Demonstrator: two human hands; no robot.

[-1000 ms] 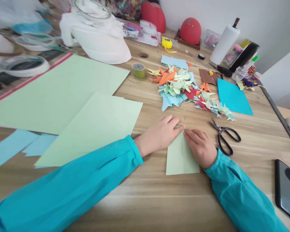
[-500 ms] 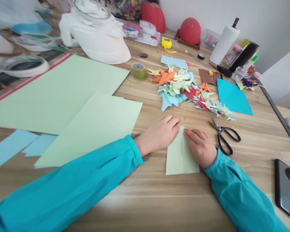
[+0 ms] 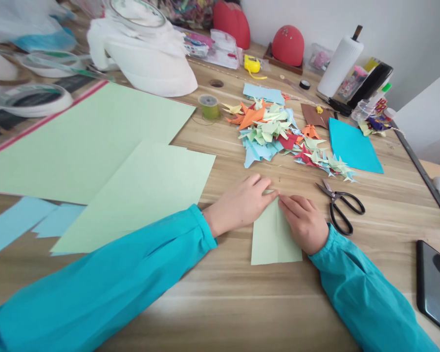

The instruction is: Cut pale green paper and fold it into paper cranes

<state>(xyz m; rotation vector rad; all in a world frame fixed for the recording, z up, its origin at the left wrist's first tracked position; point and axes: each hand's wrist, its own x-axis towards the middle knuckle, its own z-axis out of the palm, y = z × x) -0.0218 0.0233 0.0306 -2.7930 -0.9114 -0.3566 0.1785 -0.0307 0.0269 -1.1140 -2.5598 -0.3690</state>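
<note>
A small light-green paper point(image 3: 273, 239), partly folded, lies on the wooden table point(image 3: 242, 303) in front of me. My left hand point(image 3: 242, 203) lies flat on its upper left part, fingers stretched toward the top tip. My right hand point(image 3: 304, 222) rests flat on its right side, and its fingertips meet the left ones at the top of the sheet. Both fingers press the paper down; neither hand grips it. Both arms wear teal sleeves.
Black scissors point(image 3: 339, 205) lie just right of my right hand. A pile of folded paper cranes point(image 3: 275, 132), a teal sheet point(image 3: 354, 146) and a thread spool point(image 3: 209, 106) lie beyond. Large green sheets point(image 3: 95, 146) cover the left. A phone point(image 3: 434, 286) sits at the right edge.
My left fingertips slid back up over the paper's top tip, after uncovering it half a second ago. The right hand and the sheet stayed in place.
</note>
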